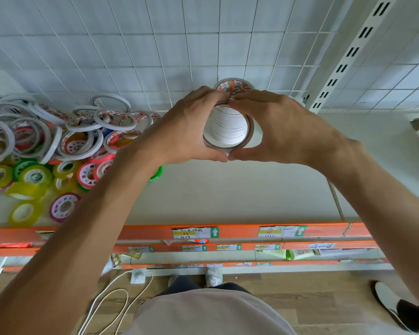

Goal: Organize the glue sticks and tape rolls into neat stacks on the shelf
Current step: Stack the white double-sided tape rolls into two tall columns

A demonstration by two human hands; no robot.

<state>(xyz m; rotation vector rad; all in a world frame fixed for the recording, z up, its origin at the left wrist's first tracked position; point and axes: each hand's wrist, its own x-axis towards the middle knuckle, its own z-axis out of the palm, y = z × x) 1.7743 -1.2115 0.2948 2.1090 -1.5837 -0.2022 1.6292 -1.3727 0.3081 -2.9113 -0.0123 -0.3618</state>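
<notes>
Tape rolls in a loose heap (58, 146) lie on the shelf (228, 194) well to the left of the hands. Left hand (189, 126) and right hand (283, 129) clasp a stack of white rolls (228, 128) between them, its axis upright, equally near both; another stack (235, 86) stands just behind.

Tape pile (46, 146) runs off the left edge

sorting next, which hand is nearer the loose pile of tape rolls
Left. The left hand grips the stack of white tape rolls beside the loose pile; the right hand grips the stack's far side.
</notes>
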